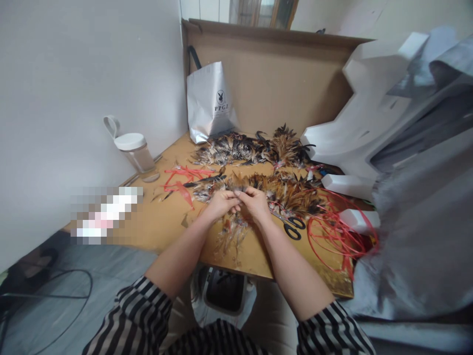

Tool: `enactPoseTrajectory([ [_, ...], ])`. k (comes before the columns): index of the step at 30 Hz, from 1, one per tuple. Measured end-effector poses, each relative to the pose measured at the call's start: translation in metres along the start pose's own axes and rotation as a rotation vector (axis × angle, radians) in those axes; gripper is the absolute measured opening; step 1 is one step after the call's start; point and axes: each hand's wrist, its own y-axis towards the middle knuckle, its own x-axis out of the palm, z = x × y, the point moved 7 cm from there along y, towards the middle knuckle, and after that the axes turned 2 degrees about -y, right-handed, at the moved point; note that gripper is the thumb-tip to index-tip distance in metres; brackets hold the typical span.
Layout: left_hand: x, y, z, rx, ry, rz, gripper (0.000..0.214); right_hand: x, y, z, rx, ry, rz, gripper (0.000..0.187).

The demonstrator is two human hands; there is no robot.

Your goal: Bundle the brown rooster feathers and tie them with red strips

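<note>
My left hand (pixel 221 204) and my right hand (pixel 255 202) meet over the middle of the wooden table (pixel 162 227), fingertips pinched together. Between them is a small bunch of feathers (pixel 235 229); its pale, wispy quill ends hang below the fingers, while the tips blend into the pile behind. Just beyond lies a row of brown and golden feathers (pixel 291 191), partly hidden by my hands. A second row of darker feathers (pixel 236 148) runs further back. Black-handled scissors (pixel 293 228) rest beside my right wrist.
Red plastic strapping (pixel 332 231) is tangled at the right, with more red strips (pixel 181 185) at left. A silver bag (pixel 210 103), a lidded jar (pixel 136 150), cardboard (pixel 288 74) and white foam (pixel 362 108) border the table. A bin (pixel 225 291) stands below its front edge.
</note>
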Motion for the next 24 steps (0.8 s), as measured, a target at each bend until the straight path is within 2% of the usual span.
enactPoseTrajectory([
  [4,0.001,0.0,0.0,0.02,0.013,0.009,0.023,-0.003,0.001,0.004,0.0,-0.039,0.057,0.036],
  [14,-0.004,0.0,0.004,0.074,-0.012,0.079,0.013,-0.003,0.002,0.012,0.074,0.027,0.054,0.033],
  [24,-0.001,-0.002,0.009,0.068,-0.021,0.059,0.014,0.0,0.001,0.008,0.021,-0.006,0.036,0.032],
])
